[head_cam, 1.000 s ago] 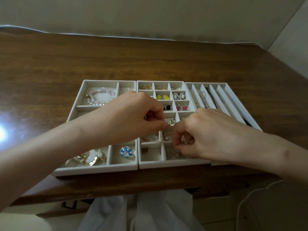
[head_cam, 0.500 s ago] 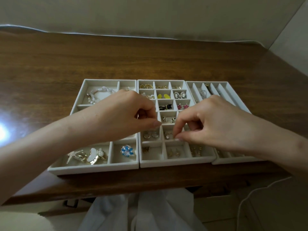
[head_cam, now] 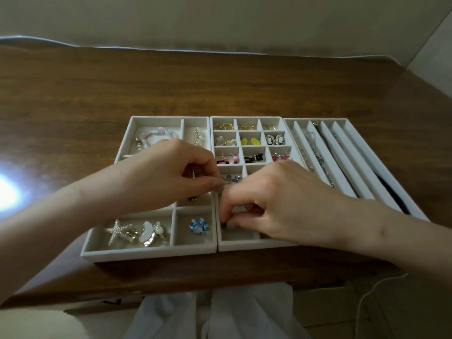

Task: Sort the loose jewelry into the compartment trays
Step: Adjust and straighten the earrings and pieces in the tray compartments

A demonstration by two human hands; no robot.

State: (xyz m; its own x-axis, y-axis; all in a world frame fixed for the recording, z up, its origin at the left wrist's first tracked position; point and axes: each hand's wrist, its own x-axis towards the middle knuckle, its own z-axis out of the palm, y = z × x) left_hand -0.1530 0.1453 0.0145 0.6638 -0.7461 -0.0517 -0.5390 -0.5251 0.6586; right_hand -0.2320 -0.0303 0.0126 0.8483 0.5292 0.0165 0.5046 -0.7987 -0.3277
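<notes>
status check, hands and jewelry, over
Left hand curled round a silver piece. Right hand pinching a small dark piece in the middle tray's near-left compartment. Hands close together.

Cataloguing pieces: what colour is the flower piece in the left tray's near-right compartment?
The flower piece is blue; head view.

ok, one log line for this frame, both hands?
left hand: pinches small metal piece | right hand: pinches small dark piece, near-left compartment of middle tray | stage: sorting underway
</notes>
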